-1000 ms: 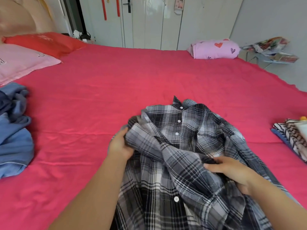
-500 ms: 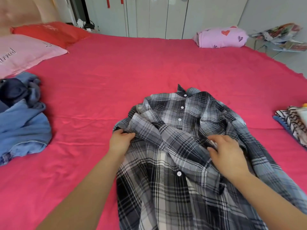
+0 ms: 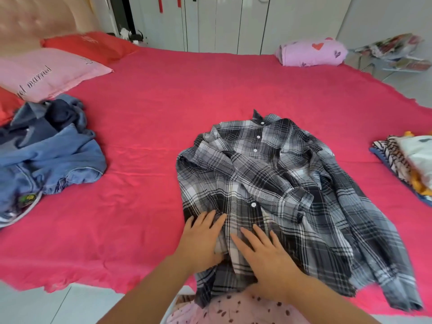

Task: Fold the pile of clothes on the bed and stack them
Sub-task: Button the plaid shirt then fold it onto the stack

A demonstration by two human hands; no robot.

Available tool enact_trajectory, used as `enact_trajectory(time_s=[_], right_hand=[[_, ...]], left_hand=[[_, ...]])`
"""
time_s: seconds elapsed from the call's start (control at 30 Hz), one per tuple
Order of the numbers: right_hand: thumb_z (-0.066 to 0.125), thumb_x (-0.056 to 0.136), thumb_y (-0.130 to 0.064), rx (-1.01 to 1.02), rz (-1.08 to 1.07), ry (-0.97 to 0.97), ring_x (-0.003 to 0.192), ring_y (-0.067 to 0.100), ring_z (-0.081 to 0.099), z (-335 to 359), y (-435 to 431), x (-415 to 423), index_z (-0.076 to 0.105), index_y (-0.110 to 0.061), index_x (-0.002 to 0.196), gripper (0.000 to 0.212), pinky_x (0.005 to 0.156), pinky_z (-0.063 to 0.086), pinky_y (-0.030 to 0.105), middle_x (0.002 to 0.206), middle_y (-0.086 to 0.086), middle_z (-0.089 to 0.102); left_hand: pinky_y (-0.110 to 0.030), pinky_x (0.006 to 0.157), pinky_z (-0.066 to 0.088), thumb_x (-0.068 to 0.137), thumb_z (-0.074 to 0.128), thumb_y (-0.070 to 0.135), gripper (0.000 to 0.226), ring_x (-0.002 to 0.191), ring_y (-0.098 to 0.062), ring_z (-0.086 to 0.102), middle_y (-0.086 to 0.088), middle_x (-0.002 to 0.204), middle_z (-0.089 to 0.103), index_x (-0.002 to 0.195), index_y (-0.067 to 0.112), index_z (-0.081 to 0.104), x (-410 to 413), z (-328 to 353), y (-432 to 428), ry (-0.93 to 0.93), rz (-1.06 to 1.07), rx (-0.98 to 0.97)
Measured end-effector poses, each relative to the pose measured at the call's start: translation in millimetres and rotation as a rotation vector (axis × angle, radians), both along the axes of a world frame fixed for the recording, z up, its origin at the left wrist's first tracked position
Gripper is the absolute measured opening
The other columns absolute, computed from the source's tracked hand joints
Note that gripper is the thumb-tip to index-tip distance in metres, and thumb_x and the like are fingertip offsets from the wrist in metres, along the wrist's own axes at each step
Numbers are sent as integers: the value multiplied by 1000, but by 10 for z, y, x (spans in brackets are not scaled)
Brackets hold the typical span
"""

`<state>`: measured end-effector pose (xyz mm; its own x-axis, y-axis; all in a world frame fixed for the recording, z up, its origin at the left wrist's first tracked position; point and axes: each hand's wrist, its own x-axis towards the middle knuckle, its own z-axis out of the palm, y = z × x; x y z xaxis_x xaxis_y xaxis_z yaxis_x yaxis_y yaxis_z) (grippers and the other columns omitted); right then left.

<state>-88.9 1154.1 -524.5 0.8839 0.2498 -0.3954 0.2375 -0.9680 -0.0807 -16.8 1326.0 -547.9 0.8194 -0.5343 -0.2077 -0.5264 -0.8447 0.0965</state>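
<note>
Fingers lie flat on shirt, its part-hidden hem seemingly overhanging bed.

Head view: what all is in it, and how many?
bed: 1, red sheet, fills the view
shirt: 1, grey-black plaid, spread on the bed, centre
blue heap: 1, blue clothes, unfolded, bed's left
folded stack: 1, striped, white, yellow, bed's right edge
pink pillow: 1, pink, far left
red pillow: 1, red, behind the pink one
lilac bundle: 1, lilac with hearts, far right corner
wardrobe: 1, white, behind the bed
left hand: 1, flat on the shirt's lower front
right hand: 1, flat on the shirt beside it
</note>
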Motion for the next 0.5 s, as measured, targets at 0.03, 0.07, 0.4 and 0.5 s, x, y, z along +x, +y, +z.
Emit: enact_trajectory(time_s=[0.03, 0.07, 0.4, 0.5], right_hand=[[56, 89, -34, -13, -16, -48, 144, 27, -14, -8, 11, -34, -12, -28, 148, 90, 115, -7, 50, 157, -3, -9], [51, 91, -23, 4, -51, -108, 145, 25, -9, -35, 14, -57, -6, -27, 149, 82, 116, -4, 48, 158, -3, -3], [40, 94, -8, 320, -222, -419, 99, 21, 60, 175, 85, -167, 53, -23, 127, 38, 83, 50, 33, 111, 1, 63], [36, 99, -20, 410, -215, -465, 100, 18, 58, 256, 169, -214, 52, -20, 127, 32, 81, 48, 29, 112, -1, 60]], left_hand=[[-44, 117, 5, 85, 53, 42, 87, 145, -21, 1, -1, 158, 2, 149, 26, -3, -34, 9, -18, -29, 19, -9], [-42, 117, 9, 86, 51, 34, 81, 144, -20, 7, 0, 157, 8, 149, 24, 1, -60, 12, -36, -68, 41, -15], [-41, 62, 47, 75, 38, 13, 33, 77, -38, 61, -16, 91, 62, 97, 5, 61, -180, 277, 358, -290, 271, -498], [-32, 46, 36, 64, 48, 10, 17, 53, -36, 56, -13, 64, 57, 80, 6, 53, -185, 364, 497, -364, 320, -480]])
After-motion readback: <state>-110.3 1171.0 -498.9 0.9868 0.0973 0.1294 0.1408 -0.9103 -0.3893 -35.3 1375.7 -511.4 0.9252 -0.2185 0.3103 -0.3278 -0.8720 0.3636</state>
